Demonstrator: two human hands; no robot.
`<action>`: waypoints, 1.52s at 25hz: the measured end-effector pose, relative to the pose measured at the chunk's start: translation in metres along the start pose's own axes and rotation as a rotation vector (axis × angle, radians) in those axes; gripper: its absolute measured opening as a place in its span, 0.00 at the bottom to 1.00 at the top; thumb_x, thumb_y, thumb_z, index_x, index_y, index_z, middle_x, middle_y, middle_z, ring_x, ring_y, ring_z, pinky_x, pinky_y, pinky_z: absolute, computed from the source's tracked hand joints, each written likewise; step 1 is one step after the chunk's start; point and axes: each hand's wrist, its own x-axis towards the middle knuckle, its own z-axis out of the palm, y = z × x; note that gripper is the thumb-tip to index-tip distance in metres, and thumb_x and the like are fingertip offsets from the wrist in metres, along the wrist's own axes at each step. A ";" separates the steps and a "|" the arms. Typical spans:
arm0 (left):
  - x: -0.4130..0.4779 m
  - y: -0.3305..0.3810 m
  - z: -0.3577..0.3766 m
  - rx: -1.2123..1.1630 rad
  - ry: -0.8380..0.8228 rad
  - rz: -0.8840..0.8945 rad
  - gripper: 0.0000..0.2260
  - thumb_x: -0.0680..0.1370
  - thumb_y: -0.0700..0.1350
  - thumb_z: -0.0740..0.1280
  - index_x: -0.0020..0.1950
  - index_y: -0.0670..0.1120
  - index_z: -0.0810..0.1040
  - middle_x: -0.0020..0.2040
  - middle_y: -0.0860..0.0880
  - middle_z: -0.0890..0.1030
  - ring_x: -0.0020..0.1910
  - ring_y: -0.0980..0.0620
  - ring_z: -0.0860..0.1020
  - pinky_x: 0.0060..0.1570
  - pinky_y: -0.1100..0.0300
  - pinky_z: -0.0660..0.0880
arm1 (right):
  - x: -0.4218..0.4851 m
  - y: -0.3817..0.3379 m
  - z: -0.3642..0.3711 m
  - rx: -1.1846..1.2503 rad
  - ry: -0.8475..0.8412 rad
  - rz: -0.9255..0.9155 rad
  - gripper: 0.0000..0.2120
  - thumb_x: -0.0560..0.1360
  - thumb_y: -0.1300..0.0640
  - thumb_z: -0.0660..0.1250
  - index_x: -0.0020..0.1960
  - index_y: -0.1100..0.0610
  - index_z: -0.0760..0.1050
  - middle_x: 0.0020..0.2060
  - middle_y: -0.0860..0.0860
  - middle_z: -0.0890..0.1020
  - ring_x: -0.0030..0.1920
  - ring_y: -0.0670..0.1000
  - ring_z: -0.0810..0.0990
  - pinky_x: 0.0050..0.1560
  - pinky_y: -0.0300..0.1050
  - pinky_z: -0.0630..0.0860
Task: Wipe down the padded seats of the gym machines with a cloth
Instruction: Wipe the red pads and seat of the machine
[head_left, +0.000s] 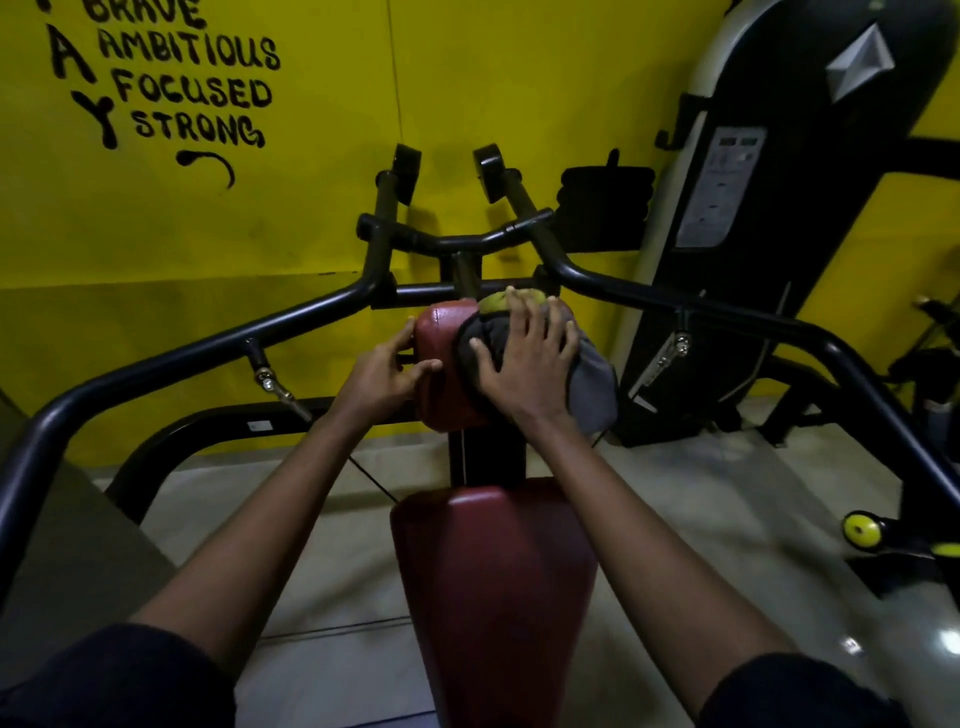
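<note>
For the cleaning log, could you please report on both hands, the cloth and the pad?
Left hand grips upper pad edge. Right hand flat, pressing grey cloth on pad. Lower seat untouched. Nothing in the way.

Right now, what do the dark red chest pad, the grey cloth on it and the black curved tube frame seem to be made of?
Dark red chest pad: likely vinyl or leatherette over padding; smooth, faint sheen, rounded edges. Grey cloth: soft woven or microfibre fabric, matt, creased under the right hand. Black curved tube frame: probably painted steel, glossy highlights along it.
</note>
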 end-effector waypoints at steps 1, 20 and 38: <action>0.002 -0.004 0.000 -0.014 -0.007 0.008 0.31 0.77 0.52 0.72 0.77 0.55 0.65 0.64 0.57 0.77 0.58 0.59 0.77 0.49 0.65 0.73 | 0.006 0.005 -0.001 0.005 0.014 0.001 0.34 0.77 0.40 0.62 0.79 0.53 0.62 0.73 0.55 0.70 0.76 0.62 0.64 0.73 0.66 0.61; 0.026 -0.037 -0.016 -0.190 -0.081 0.055 0.19 0.81 0.56 0.64 0.71 0.54 0.74 0.63 0.51 0.82 0.59 0.56 0.79 0.55 0.59 0.79 | 0.023 -0.025 0.002 0.013 0.153 0.235 0.24 0.78 0.47 0.63 0.73 0.50 0.70 0.70 0.52 0.74 0.73 0.60 0.68 0.70 0.62 0.65; 0.053 -0.043 -0.041 -0.374 -0.226 -0.073 0.35 0.79 0.71 0.39 0.54 0.62 0.84 0.72 0.52 0.75 0.74 0.51 0.68 0.74 0.39 0.60 | 0.005 -0.061 0.013 0.049 0.107 0.129 0.24 0.77 0.47 0.63 0.72 0.50 0.70 0.71 0.53 0.74 0.74 0.60 0.67 0.72 0.62 0.62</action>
